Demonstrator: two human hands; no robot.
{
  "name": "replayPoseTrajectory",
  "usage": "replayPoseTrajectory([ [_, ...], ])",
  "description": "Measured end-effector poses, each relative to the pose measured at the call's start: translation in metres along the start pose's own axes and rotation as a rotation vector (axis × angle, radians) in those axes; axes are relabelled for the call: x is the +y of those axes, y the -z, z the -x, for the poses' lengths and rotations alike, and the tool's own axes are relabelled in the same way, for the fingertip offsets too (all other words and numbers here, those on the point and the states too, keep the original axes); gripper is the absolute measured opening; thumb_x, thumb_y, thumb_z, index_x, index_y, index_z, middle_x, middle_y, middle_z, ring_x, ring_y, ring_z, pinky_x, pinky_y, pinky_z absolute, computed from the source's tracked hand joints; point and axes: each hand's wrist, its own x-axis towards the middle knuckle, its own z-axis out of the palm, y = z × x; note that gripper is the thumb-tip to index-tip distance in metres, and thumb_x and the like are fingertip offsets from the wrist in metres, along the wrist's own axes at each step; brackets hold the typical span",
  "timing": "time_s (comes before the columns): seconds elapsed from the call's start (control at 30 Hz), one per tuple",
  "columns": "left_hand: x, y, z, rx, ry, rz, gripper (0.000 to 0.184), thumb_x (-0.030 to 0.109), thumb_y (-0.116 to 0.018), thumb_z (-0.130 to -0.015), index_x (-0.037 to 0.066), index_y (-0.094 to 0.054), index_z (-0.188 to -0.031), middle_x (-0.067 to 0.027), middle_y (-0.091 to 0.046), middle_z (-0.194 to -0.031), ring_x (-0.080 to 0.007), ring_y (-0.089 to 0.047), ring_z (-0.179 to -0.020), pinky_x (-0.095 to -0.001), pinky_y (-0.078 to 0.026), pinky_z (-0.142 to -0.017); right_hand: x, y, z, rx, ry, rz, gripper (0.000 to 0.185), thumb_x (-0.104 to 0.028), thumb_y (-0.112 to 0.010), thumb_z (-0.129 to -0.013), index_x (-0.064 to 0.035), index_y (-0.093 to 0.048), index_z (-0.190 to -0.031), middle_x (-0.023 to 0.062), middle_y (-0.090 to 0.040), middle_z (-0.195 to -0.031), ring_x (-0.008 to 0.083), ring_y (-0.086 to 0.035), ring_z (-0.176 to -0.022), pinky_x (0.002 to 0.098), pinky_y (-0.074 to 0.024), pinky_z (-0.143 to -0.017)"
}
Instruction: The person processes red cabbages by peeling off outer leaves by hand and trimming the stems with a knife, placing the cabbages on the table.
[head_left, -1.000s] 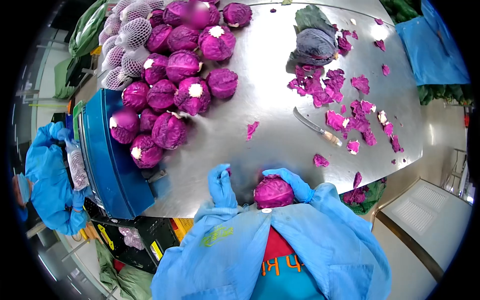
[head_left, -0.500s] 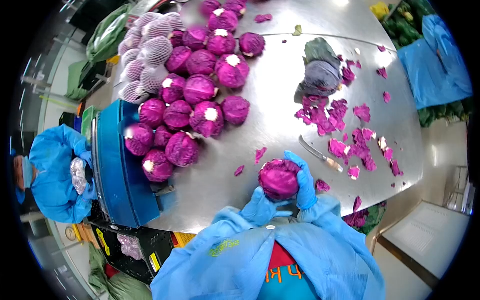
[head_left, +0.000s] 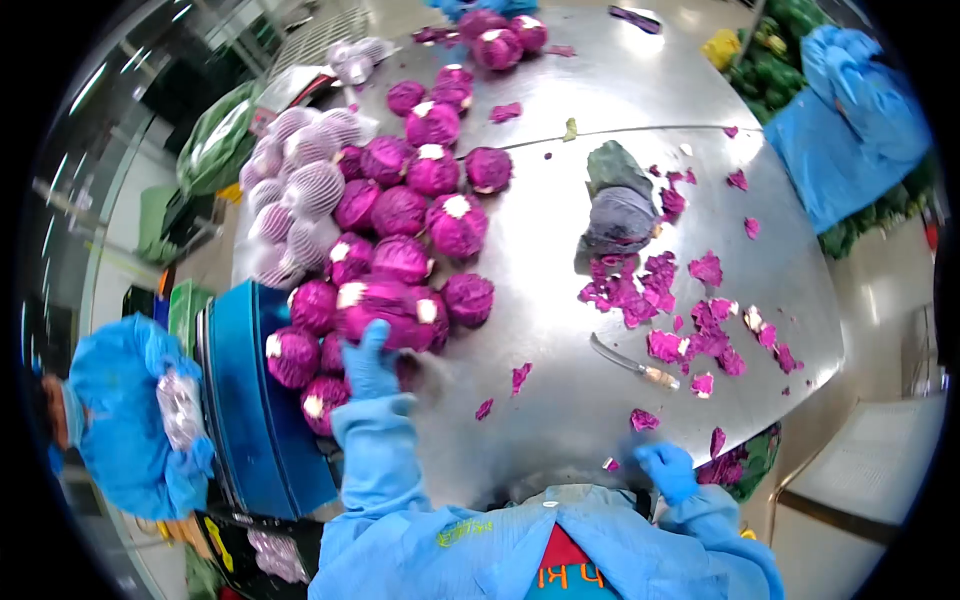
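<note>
The left grip [head_left: 368,368] grasps a purple cabbage [head_left: 376,312] at its 12 o'clock, nearer than the right, with other cabbages [head_left: 457,225] crowding around; room lies at 4 o'clock on the desk [head_left: 480,360], a blue bin [head_left: 240,365] at 8. The right grip [head_left: 668,470], too blurred to read, is near the edge.

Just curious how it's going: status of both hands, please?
Left hand at purple cabbage, by the pile. Right hand near table edge. Knife lying apart from both.
</note>
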Motion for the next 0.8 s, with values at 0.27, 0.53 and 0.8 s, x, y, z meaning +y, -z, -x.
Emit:
replayPoseTrajectory([
  [0.27, 0.038, -0.018, -0.145, 0.124, -0.403, -0.893, 0.075, 0.019, -0.091, -0.055, -0.001, -0.055, -0.118, -0.014, -0.061, -0.111, -0.0236, -0.061, -0.094, -0.0346, -0.049, -0.087, 0.172, -0.034, 0.107, -0.717, -0.36, 0.438, 0.028, -0.034, -0.057, -0.085, -0.0147, -0.068, -0.102, 0.0107, -0.067, -0.098, 0.0339, -0.063, -0.087, 0.0433, -0.0497, -0.078],
  [0.53, 0.028, 0.015, -0.221, 0.03, -0.27, -1.361, 0.115, 0.031, -0.089, -0.06, -0.004, -0.02, -0.145, -0.0232, -0.028, -0.148, -0.0324, -0.028, -0.137, -0.0384, -0.022, -0.114, 0.157, -0.034, 0.062, -0.828, -0.182, 0.36, 0.026, -0.032, -0.059, -0.083, -0.0128, -0.066, -0.099, 0.0115, -0.065, -0.093, 0.0321, -0.062, -0.083, 0.0423, -0.0497, -0.074],
  [0.8, 0.011, 0.013, -0.228, 0.179, -0.283, -1.365, 0.103, 0.035, -0.079, -0.072, 0.007, -0.017, -0.149, -0.0252, -0.023, -0.15, -0.0391, -0.023, -0.138, -0.0443, -0.018, -0.114, -0.02, 0.081, -0.077, -0.328, 0.391, 0.39, 0.035, -0.031, -0.06, -0.083, -0.0124, -0.064, -0.111, 0.0124, -0.066, -0.098, 0.0299, -0.063, -0.085, 0.0414, -0.0499, -0.075],
])
